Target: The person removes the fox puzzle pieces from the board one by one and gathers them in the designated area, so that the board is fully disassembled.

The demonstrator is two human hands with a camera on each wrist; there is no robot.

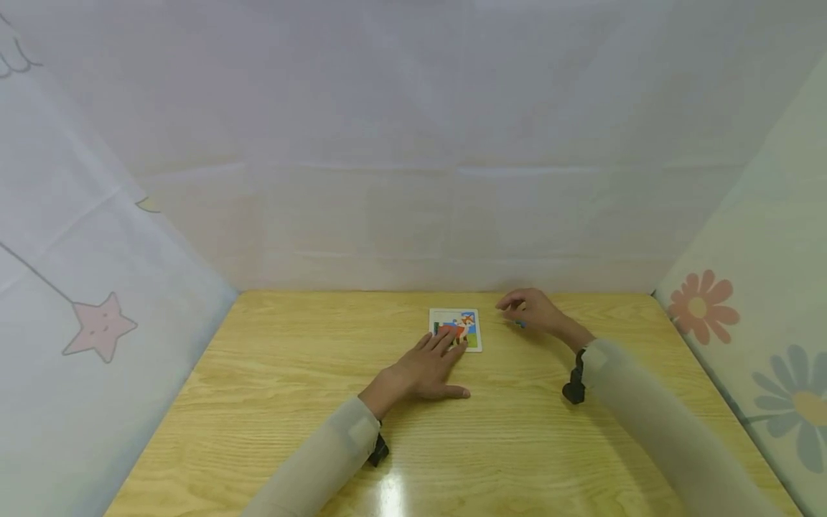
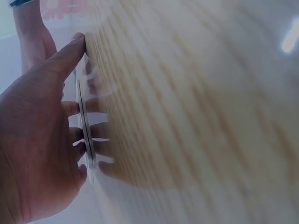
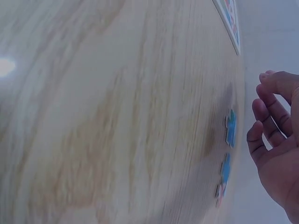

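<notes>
A small jigsaw puzzle board [image 1: 474,337] with a white frame and a cartoon animal picture lies flat on the wooden table. My left hand [image 1: 428,368] rests over its lower left part with fingers stretched out, covering some of the picture. In the left wrist view the fingertips touch the thin board [image 2: 84,116] from above. To the board's right, my right hand [image 1: 535,313] hovers with loosely bent fingers and nothing seen between them. Below that hand [image 3: 280,140] lie two loose puzzle pieces, a blue and green one [image 3: 231,128] and a blue and pink one [image 3: 224,177].
The pale wooden table [image 1: 291,373] meets a white cloth backdrop [image 1: 349,222] just behind the board. Cloth sides with a printed star [image 1: 101,327] and flowers [image 1: 701,307] stand at left and right.
</notes>
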